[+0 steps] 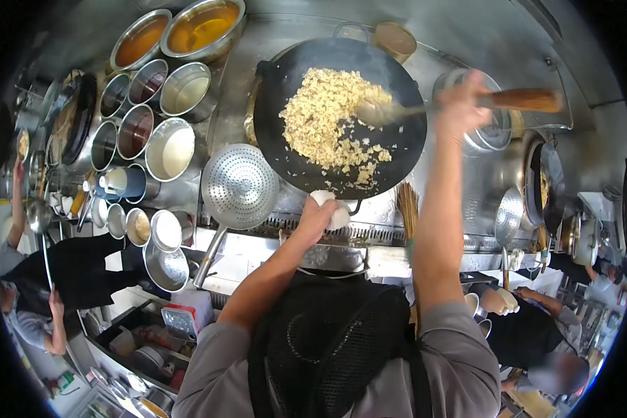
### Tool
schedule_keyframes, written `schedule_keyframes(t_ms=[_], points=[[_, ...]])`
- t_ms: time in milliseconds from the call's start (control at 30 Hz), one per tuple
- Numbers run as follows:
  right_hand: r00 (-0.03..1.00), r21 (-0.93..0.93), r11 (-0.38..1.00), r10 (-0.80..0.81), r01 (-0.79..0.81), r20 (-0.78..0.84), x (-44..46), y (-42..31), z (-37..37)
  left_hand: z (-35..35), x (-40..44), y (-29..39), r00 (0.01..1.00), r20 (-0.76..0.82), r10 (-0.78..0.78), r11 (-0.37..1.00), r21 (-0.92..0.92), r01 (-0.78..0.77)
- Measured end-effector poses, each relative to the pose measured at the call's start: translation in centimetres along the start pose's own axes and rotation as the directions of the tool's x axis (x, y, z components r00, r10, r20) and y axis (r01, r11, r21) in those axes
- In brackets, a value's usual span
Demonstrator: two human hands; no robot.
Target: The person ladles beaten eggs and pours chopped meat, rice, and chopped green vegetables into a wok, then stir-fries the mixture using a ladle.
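A large black wok (pixel 272 118) holds yellow fried rice (pixel 320 111), spread over its middle with loose bits toward the near right. At the wok's near rim, my left hand (pixel 318 221) is closed on a folded white cloth (pixel 339 217) beside the small loop handle. My right hand (pixel 461 108), slightly blurred, is wrapped round a ladle (pixel 409 110) near its wooden handle, to the right of the wok. The ladle's blurred head lies at the right edge of the rice.
A perforated strainer (pixel 240 187) rests left of the wok. Metal sauce pots (pixel 169 150) and two bowls of orange liquid (pixel 203 28) stand farther left. A bamboo brush (pixel 407 212) and a glassy round container (pixel 491 129) are right. Co-workers stand at both sides.
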State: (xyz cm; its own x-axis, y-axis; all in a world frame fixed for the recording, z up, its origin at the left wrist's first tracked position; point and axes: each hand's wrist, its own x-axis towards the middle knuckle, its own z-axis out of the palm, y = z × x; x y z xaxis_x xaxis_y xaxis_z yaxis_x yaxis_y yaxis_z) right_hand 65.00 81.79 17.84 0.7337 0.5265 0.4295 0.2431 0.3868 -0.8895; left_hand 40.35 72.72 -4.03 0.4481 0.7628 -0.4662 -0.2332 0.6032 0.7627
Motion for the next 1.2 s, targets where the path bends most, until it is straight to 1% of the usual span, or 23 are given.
schedule_keyframes(t_ms=[67, 100, 167, 267, 300, 367, 433, 500, 567, 600, 667, 700, 767, 800, 833, 867, 900, 933, 967, 1033, 1067, 1100, 1200], points=[[0.997, 0.176, 0.984, 0.005, 0.008, -0.071, -1.4, 3.3, 2.8, -0.1, -0.4, 0.1, 1.000, 0.015, -0.010, 1.000, 0.018, 0.010], [0.999, 0.179, 0.983, 0.020, -0.029, 0.051, -3.0, 3.7, 3.5, 0.0, -0.1, 0.6, 0.999, 0.033, -0.006, 1.000, 0.028, 0.005], [0.945, 0.040, 0.973, 0.210, -0.227, 0.251, -4.2, -0.2, 3.8, 0.3, -0.3, 1.1, 0.999, 0.035, 0.007, 1.000, 0.017, -0.008], [0.989, -0.196, 0.971, 0.143, -0.136, 0.023, -1.6, -3.2, 5.4, 0.1, 0.3, 0.5, 0.997, -0.037, -0.073, 0.993, 0.093, 0.076], [0.997, -0.126, 0.989, 0.075, -0.071, 0.028, -0.4, -3.8, 5.5, -0.1, 0.8, 0.2, 0.997, -0.039, -0.065, 0.993, 0.097, 0.069], [0.996, 0.176, 0.983, -0.037, 0.050, -0.076, 0.2, -3.7, 6.5, -0.2, 1.0, -0.6, 1.000, -0.023, -0.001, 0.998, 0.067, 0.003], [0.992, 0.037, 0.992, -0.124, 0.123, 0.006, -1.5, 1.8, 7.2, 0.1, 0.4, -0.1, 0.999, -0.029, -0.026, 0.999, 0.035, 0.027], [0.976, -0.107, 0.993, 0.075, -0.053, 0.205, -2.7, 1.4, 7.1, 0.4, 1.1, 0.8, 1.000, -0.019, -0.019, 1.000, 0.002, 0.019], [0.884, -0.316, 0.913, 0.356, -0.259, 0.304, -2.6, -3.2, 7.5, -0.4, 1.2, 0.1, 0.996, 0.068, -0.051, 0.999, 0.018, 0.050], [0.889, -0.301, 0.921, 0.340, -0.249, 0.305, -2.4, -5.0, 8.0, 0.5, 0.3, 1.0, 0.999, -0.018, -0.030, 1.000, 0.007, 0.030], [0.990, -0.137, 0.990, 0.048, -0.030, 0.130, -2.2, -7.4, 8.8, 0.5, 1.0, 0.7, 0.999, -0.028, -0.022, 1.000, -0.006, 0.022], [0.991, -0.125, 0.992, 0.040, -0.024, 0.127, -1.8, -6.5, 9.0, 0.4, 1.1, 0.5, 0.998, -0.045, -0.040, 0.999, -0.031, 0.038], [0.999, 0.113, 0.993, -0.037, 0.040, -0.024, -1.0, -1.0, 9.3, 0.4, 1.0, 0.6, 0.997, -0.064, -0.035, 0.999, -0.029, 0.033], [0.991, -0.043, 0.993, -0.107, 0.111, 0.085, -1.6, 2.8, 9.0, 0.3, 1.1, 0.3, 0.999, -0.028, -0.038, 0.998, -0.059, 0.036], [0.972, -0.071, 0.985, 0.169, -0.159, 0.164, -3.4, 1.8, 8.4, 0.5, 0.6, 0.6, 0.999, 0.005, -0.041, 0.995, -0.089, 0.041], [0.975, -0.127, 0.989, 0.099, -0.074, 0.199, -5.0, 0.6, 7.0, 1.1, -0.6, 0.3, 0.997, -0.080, -0.001, 0.992, -0.123, -0.009], [0.972, -0.173, 0.985, 0.019, 0.022, 0.234, -6.5, -1.5, 5.6, 2.6, -3.5, 2.2, 0.999, -0.033, 0.033, 0.969, -0.242, -0.040], [0.976, -0.101, 0.990, -0.079, 0.101, 0.202, -7.7, -2.0, 4.1, 3.8, -4.5, 4.0, 0.999, -0.050, 0.019, 0.968, -0.251, -0.031], [0.963, -0.173, 0.960, -0.188, 0.222, 0.196, -6.4, -0.8, 2.8, 4.3, -6.0, 4.4, 0.997, -0.079, -0.019, 0.964, -0.266, -0.003], [0.965, -0.078, 0.985, 0.165, -0.152, 0.205, -5.7, -4.4, 1.6, 3.6, -9.8, 4.2, 0.978, -0.122, -0.169, 0.966, -0.217, 0.140], [0.939, -0.025, 0.969, 0.243, -0.244, 0.244, -6.2, -8.8, 0.9, 4.0, -8.9, 5.8, 0.970, -0.098, -0.223, 0.968, -0.140, 0.208], [0.909, 0.027, 0.944, 0.310, -0.330, 0.277, -7.6, -13.3, -0.6, 4.2, -11.0, 5.0, 0.989, -0.128, -0.070, 0.980, -0.194, 0.044], [0.909, 0.167, 0.951, 0.181, -0.258, 0.376, -11.8, -18.4, -5.9, 7.5, -18.7, 9.2, 0.986, -0.140, -0.095, 0.981, -0.184, 0.068]])
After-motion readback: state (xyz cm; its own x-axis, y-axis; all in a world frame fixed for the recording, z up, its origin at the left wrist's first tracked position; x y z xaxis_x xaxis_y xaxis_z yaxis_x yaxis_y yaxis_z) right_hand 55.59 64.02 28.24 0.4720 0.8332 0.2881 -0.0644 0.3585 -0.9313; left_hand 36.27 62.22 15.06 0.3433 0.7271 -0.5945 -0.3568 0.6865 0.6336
